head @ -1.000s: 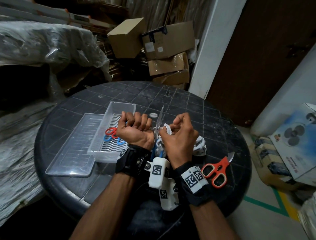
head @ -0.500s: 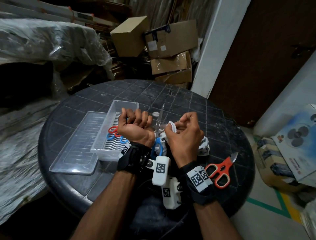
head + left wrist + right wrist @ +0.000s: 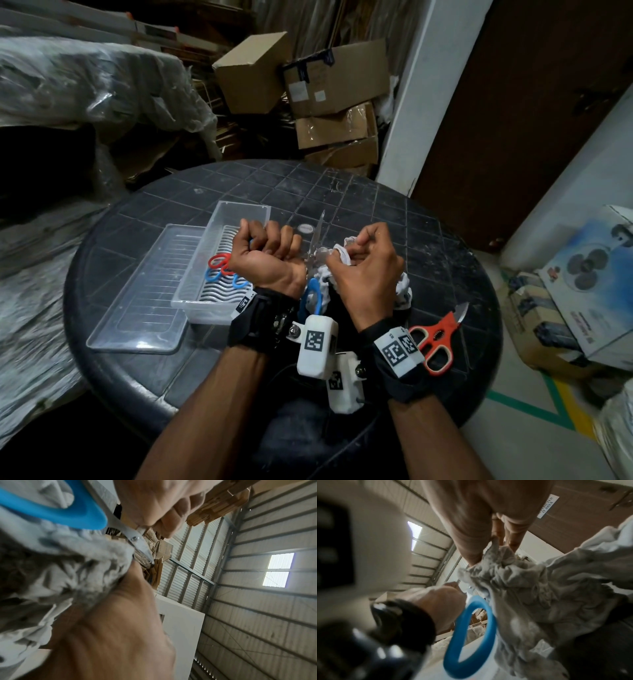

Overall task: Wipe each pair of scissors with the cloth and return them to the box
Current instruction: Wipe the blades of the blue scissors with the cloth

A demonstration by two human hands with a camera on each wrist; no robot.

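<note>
a: what stays hidden here?

b: the left hand covers most of one handle of the blue-handled steel scissors, and the crumpled white cloth masks the blade base. both wrist views are blurred up close.

a: how are the hands set?

b: both are raised above the round black grid-patterned table, knuckles up. the left is fisted around a scissor handle; the right hand has its fingers curled, pinching the cloth against the blades near the pivot.

a: and the scissors themselves?

b: held between the two hands, tips pointing away from the person, one blue loop hanging below the wrists. the blades look nearly closed.

a: the rest of the set?

b: red and blue handles lie in the clear plastic box, left of the hands. the clear flat lid lies against its left side. orange-handled scissors lie on the table by the right wrist.
</note>
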